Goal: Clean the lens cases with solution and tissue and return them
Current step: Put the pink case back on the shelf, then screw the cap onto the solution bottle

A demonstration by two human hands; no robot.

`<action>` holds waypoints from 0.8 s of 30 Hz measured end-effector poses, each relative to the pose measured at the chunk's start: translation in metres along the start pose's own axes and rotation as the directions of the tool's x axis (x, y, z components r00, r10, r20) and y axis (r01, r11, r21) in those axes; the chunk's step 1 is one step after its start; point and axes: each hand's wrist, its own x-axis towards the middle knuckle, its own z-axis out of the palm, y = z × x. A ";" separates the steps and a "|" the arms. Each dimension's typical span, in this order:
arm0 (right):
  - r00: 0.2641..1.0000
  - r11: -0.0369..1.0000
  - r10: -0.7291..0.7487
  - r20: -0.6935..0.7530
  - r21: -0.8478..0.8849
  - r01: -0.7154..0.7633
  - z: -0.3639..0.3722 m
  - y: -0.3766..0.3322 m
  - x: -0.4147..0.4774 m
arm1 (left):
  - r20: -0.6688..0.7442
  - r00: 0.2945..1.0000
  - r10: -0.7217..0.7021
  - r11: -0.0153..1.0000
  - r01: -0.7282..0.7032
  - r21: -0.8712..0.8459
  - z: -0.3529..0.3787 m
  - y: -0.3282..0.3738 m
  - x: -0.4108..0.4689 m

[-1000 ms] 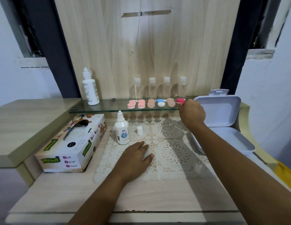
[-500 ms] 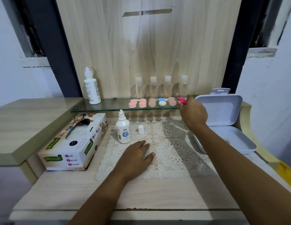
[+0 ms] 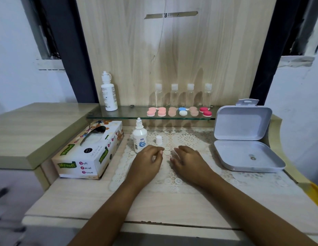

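Observation:
Several lens cases line the glass shelf [image 3: 119, 116]: pink ones [image 3: 156, 111], a blue-and-white one [image 3: 182, 111] and a red one [image 3: 205, 111] at the right end. A small solution bottle [image 3: 139, 137] stands uncapped on the lace mat [image 3: 190, 139], its white cap [image 3: 158, 140] beside it. The tissue box [image 3: 89, 153] lies to the left. My left hand [image 3: 147, 162] and my right hand [image 3: 188, 161] rest side by side on the mat, fingers loosely curled, holding nothing.
A larger white bottle [image 3: 108, 93] stands at the shelf's left end. Several clear small bottles [image 3: 183, 95] line the back of the shelf. An open white plastic box [image 3: 243, 139] lies at the right. A raised wooden ledge [image 3: 30, 125] is on the left.
My right hand has let go of the red lens case on the shelf and come back down to the mat beside my left hand. The left hand's fingers have curled slightly.

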 end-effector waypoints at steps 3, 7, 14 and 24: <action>0.998 0.999 -0.006 0.059 -0.048 0.009 0.005 0.002 -0.003 | -0.158 0.987 0.021 1.000 -0.019 0.010 -0.006 0.000 0.000; 0.998 0.997 -0.038 0.046 -0.062 0.041 0.006 0.000 -0.003 | -0.364 0.929 -0.066 0.998 0.055 -0.040 -0.017 -0.001 0.010; 0.998 0.997 -0.037 0.056 -0.062 0.040 0.004 0.001 -0.003 | -0.197 0.875 -0.441 0.891 0.401 -0.214 -0.025 -0.012 0.038; 0.996 0.997 -0.029 0.085 -0.074 0.035 0.000 0.005 0.008 | -0.021 0.867 -0.497 0.788 0.441 -0.430 -0.012 -0.030 0.035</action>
